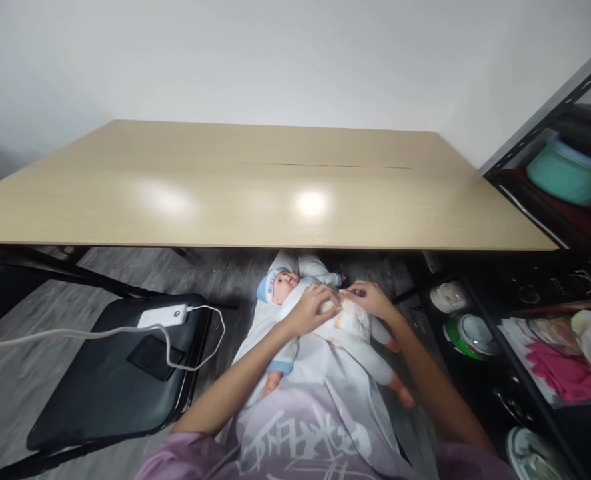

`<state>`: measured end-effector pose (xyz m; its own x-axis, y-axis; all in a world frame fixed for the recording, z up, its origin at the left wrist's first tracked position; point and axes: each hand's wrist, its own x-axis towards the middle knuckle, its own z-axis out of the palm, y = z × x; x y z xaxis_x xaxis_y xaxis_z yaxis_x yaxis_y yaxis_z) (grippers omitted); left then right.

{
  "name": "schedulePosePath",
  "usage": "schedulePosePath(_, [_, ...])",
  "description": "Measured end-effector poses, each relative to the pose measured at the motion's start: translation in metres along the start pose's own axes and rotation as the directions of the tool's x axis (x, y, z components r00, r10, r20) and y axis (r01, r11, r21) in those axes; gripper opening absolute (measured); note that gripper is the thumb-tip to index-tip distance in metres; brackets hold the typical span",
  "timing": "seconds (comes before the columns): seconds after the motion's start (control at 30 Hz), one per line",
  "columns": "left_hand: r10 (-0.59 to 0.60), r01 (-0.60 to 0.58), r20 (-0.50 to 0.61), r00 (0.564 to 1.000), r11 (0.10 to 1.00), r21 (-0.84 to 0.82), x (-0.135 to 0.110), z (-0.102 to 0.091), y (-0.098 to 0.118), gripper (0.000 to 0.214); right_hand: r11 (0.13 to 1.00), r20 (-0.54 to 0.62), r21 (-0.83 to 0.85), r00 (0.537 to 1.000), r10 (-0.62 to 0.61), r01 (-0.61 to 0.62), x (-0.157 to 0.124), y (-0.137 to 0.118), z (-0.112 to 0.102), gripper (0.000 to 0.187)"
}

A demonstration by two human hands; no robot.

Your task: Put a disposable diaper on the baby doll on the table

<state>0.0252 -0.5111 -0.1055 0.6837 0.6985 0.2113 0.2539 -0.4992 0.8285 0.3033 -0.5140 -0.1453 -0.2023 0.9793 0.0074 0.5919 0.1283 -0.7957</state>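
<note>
A baby doll (320,283) in a white outfit and a blue-and-white cap (270,285) lies on its back across my lap, head to the left and bare feet to the right. A white diaper with yellowish marks (351,325) is around its middle. My left hand (315,308) rests on the doll's waist, fingers curled onto the diaper's upper edge. On the far side of the waist, my right hand (371,298) has its thumb and fingers pinched at the diaper's edge. The exact bit between those fingertips is too small to make out.
A wooden table (255,213) stands just beyond the doll. At left, a black chair (110,380) holds a white power bank (163,317) with a cable and a dark flat object (155,357). Shelves with a pink cloth (560,370) and bowls stand at right.
</note>
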Motion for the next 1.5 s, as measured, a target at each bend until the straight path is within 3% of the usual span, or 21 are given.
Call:
schedulePosePath(0.17, [0.055, -0.059, -0.068, 0.996, 0.996, -0.064, -0.004, 0.003, -0.001, 0.025, 1.0, -0.122, -0.025, 0.992, 0.015, -0.018, 0.013, 0.013, 0.0, 0.041])
schedulePosePath(0.33, [0.248, -0.277, -0.16, 0.955, 0.941, -0.197, -0.021, 0.002, 0.0, 0.023, 0.998, -0.245, -0.047, 0.969, 0.018, -0.031, 0.025, 0.01, 0.005, 0.04])
schedulePosePath(0.4, [0.306, -0.348, -0.201, 0.93, 0.909, -0.227, -0.026, 0.001, -0.001, 0.024, 0.997, -0.185, -0.048, 0.981, -0.062, 0.054, 0.026, -0.007, 0.01, 0.039])
schedulePosePath(0.47, [0.3, -0.351, -0.226, 0.927, 0.906, -0.236, -0.028, 0.001, -0.001, 0.029, 0.98, -0.007, -0.024, 0.98, -0.198, 0.198, 0.027, -0.03, 0.016, 0.042])
schedulePosePath(0.57, [0.217, -0.262, -0.222, 0.951, 0.945, -0.198, -0.026, 0.0, -0.001, 0.037, 0.945, 0.27, 0.052, 0.907, -0.324, 0.322, 0.027, -0.064, 0.018, 0.035])
schedulePosePath(0.63, [0.126, -0.156, -0.227, 0.966, 0.981, -0.12, -0.023, 0.001, -0.001, 0.037, 0.963, 0.305, 0.026, 0.915, -0.263, 0.268, 0.024, -0.079, 0.009, 0.025])
schedulePosePath(0.7, [0.035, -0.041, -0.225, 0.974, 0.999, -0.019, -0.021, 0.003, -0.001, 0.034, 0.985, 0.276, -0.045, 0.95, -0.148, 0.167, 0.014, -0.083, -0.01, 0.029])
schedulePosePath(0.83, [-0.016, 0.027, -0.064, 0.998, 0.985, 0.171, -0.019, 0.006, 0.002, 0.034, 0.989, 0.281, -0.137, 0.955, 0.096, -0.059, -0.032, -0.065, -0.058, 0.054])
schedulePosePath(0.93, [-0.082, 0.06, 0.046, 0.996, 0.931, 0.36, -0.008, 0.005, 0.009, 0.032, 0.959, 0.353, -0.153, 0.893, 0.278, -0.238, -0.071, -0.044, -0.072, 0.057])
schedulePosePath(1.0, [-0.149, 0.074, 0.121, 0.981, 0.876, 0.476, 0.01, 0.005, 0.017, 0.032, 0.947, 0.394, -0.154, 0.862, 0.319, -0.28, -0.09, -0.033, -0.064, 0.055])
schedulePosePath(1.13, [-0.193, 0.015, 0.285, 0.939, 0.849, 0.528, 0.074, 0.021, 0.029, 0.036, 0.961, 0.373, -0.153, 0.887, 0.274, -0.232, -0.102, -0.023, -0.032, 0.057])
schedulePosePath(1.23, [-0.2, -0.06, 0.485, 0.851, 0.882, 0.468, 0.119, 0.049, 0.031, 0.034, 0.966, 0.359, -0.113, 0.897, 0.258, -0.233, -0.102, -0.018, -0.017, 0.056])
schedulePosePath(1.33, [-0.219, -0.078, 0.617, 0.756, 0.905, 0.417, 0.135, 0.072, 0.027, 0.037, 0.959, 0.343, -0.096, 0.896, 0.283, -0.266, -0.106, -0.009, -0.013, 0.058])
schedulePosePath(1.4, [-0.237, -0.066, 0.613, 0.753, 0.901, 0.428, 0.13, 0.079, 0.023, 0.039, 0.955, 0.339, -0.082, 0.892, 0.297, -0.287, -0.112, -0.001, -0.011, 0.059])
schedulePosePath(1.5, [-0.214, -0.039, 0.508, 0.834, 0.896, 0.442, 0.115, 0.074, 0.019, 0.05, 0.937, 0.32, -0.056, 0.883, 0.343, -0.344, -0.124, 0.009, -0.008, 0.057])
